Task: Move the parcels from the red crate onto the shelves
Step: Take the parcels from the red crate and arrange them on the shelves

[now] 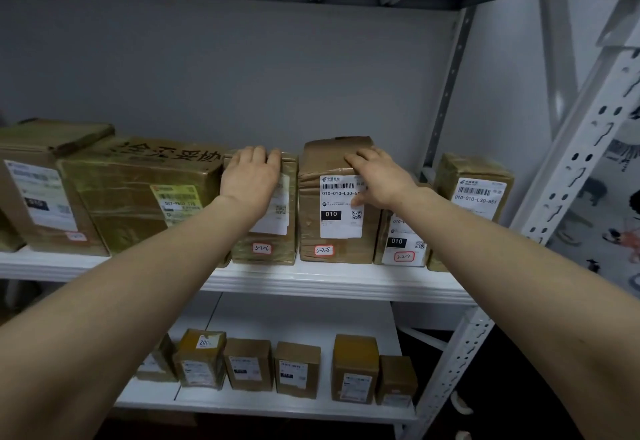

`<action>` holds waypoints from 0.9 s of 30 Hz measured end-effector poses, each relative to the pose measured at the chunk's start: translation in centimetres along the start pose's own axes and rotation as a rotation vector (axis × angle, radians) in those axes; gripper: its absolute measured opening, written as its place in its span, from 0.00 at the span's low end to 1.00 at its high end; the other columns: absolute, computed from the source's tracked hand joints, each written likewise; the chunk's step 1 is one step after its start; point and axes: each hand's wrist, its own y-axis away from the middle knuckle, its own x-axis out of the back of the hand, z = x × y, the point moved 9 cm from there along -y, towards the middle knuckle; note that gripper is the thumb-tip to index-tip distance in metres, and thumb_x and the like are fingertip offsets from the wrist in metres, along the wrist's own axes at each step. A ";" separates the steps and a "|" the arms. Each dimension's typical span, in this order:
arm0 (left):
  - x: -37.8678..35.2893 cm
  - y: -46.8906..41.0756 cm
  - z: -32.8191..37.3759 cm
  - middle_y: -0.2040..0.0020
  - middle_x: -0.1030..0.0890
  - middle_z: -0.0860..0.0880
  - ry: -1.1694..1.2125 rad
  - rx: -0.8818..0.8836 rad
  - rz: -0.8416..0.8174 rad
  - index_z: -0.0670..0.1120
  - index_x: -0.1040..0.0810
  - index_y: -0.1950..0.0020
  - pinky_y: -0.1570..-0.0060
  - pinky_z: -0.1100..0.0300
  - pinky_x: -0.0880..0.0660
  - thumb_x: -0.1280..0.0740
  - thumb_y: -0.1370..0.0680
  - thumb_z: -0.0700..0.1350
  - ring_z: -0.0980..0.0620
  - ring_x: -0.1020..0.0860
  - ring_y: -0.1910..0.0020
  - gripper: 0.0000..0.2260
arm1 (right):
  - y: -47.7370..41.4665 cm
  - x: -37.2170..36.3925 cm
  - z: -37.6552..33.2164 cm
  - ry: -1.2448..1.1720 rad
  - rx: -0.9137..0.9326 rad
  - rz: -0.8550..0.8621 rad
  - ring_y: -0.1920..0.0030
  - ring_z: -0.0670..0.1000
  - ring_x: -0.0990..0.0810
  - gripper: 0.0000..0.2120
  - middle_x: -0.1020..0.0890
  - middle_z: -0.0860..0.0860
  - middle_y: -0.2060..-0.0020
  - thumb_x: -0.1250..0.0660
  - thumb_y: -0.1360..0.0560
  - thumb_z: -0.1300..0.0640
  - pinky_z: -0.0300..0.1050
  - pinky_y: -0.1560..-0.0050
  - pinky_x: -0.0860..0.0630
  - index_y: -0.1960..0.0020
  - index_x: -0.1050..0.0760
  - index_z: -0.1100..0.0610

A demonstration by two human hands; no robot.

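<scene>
On the upper white shelf point(311, 280) stands a row of brown cardboard parcels. My left hand point(251, 180) lies over the top front edge of the parcel tagged 3-2-6 point(266, 242), fingers curled over its top. My right hand point(377, 176) rests on the top front of the parcel tagged 3-2-8 point(336, 228), fingers spread flat, thumb on its white label. A lower parcel tagged 3-2-7 point(401, 249) stands just right of it, partly behind my right wrist. The red crate is not in view.
Left of my hands stand two larger parcels point(138, 193) and, at the far right, one more parcel point(474, 190). The lower shelf point(263, 405) holds several small parcels. A perforated white upright point(568, 169) bounds the shelf on the right. A grey wall backs the shelves.
</scene>
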 end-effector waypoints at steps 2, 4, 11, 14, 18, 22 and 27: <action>-0.1 -0.3 -0.1 0.31 0.34 0.40 0.001 0.009 0.005 0.42 0.44 0.26 0.30 0.51 0.40 0.29 0.29 0.35 0.40 0.37 0.30 0.36 | -0.2 -0.1 0.1 0.003 0.004 -0.001 0.24 0.58 0.50 0.43 0.42 0.54 0.24 0.25 0.31 0.53 0.53 0.27 0.44 0.23 0.45 0.54; -0.3 -0.5 -0.1 0.31 0.33 0.40 -0.004 0.011 0.013 0.42 0.43 0.26 0.30 0.51 0.40 0.29 0.30 0.35 0.40 0.37 0.30 0.36 | -0.3 -0.1 0.1 0.001 0.007 0.000 0.24 0.58 0.50 0.43 0.43 0.54 0.24 0.25 0.31 0.53 0.53 0.27 0.45 0.23 0.45 0.54; -0.7 -1.0 0.0 0.30 0.35 0.39 -0.024 0.022 0.018 0.41 0.45 0.25 0.29 0.50 0.42 0.29 0.29 0.36 0.40 0.38 0.29 0.37 | -0.5 -0.2 0.2 0.025 0.007 0.014 0.24 0.57 0.47 0.44 0.41 0.54 0.25 0.24 0.32 0.51 0.55 0.27 0.40 0.24 0.45 0.54; -0.9 -1.0 0.0 0.29 0.36 0.38 -0.031 0.026 0.014 0.41 0.48 0.24 0.29 0.49 0.42 0.30 0.27 0.36 0.39 0.38 0.29 0.38 | -0.4 -0.1 0.2 0.060 -0.005 0.025 0.24 0.58 0.46 0.48 0.41 0.55 0.25 0.23 0.34 0.49 0.56 0.26 0.42 0.23 0.48 0.53; -0.5 -0.8 0.1 0.29 0.36 0.38 -0.048 0.024 0.024 0.39 0.50 0.23 0.28 0.49 0.43 0.32 0.26 0.36 0.40 0.39 0.28 0.37 | -0.2 0.2 0.1 0.048 -0.016 0.021 0.24 0.58 0.47 0.47 0.41 0.55 0.25 0.24 0.33 0.47 0.61 0.26 0.46 0.23 0.47 0.52; 0.2 -0.6 0.3 0.28 0.37 0.38 -0.037 0.018 0.040 0.39 0.51 0.23 0.27 0.49 0.45 0.35 0.24 0.36 0.40 0.41 0.27 0.35 | 0.2 0.6 -0.2 0.050 -0.020 0.036 0.24 0.57 0.47 0.45 0.41 0.54 0.25 0.25 0.33 0.44 0.63 0.26 0.48 0.24 0.45 0.52; 2.3 1.0 -0.6 0.28 0.38 0.39 -0.029 0.010 0.060 0.39 0.52 0.23 0.27 0.50 0.47 0.33 0.27 0.39 0.41 0.41 0.27 0.38 | 0.3 2.3 -3.5 0.082 0.103 0.143 0.25 0.56 0.44 0.40 0.38 0.54 0.27 0.31 0.29 0.42 0.58 0.25 0.57 0.24 0.44 0.53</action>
